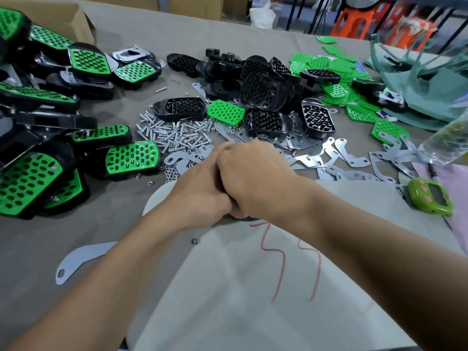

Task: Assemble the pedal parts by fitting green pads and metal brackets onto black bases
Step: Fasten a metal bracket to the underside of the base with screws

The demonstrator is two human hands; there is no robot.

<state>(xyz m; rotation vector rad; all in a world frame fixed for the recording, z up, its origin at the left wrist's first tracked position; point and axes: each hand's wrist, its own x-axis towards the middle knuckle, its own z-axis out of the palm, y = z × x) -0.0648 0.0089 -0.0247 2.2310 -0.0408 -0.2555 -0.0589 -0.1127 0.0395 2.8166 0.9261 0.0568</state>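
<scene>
Right hand: I am curling it over my left hand and bearing down, with the fingers folded over the far side of what I am holding.
Left hand: I am wrapping it round the same piece from the left, its thumb side tucked under my right hand.
Black base: I am gripping it between both hands; only a dark sliver is showing below my wrists, and I cannot tell whether a pad is sitting on it.
White board: it is lying under my forearms, with red scribbles showing on it, and my hands are pressing at its far edge.
Nut: it is sitting alone on the board, near my left wrist.
Loose bracket: it is lying flat on the grey table, partly under my left forearm.
Screws: they are lying in a heap just beyond my hands.
Metal brackets: they are spreading out to the right of my hands.
Spare bases: they are piling up behind the screws.
Green pads: they are lying in a heap at the far right.
Finished pedals: they are stacking up along the left.
</scene>
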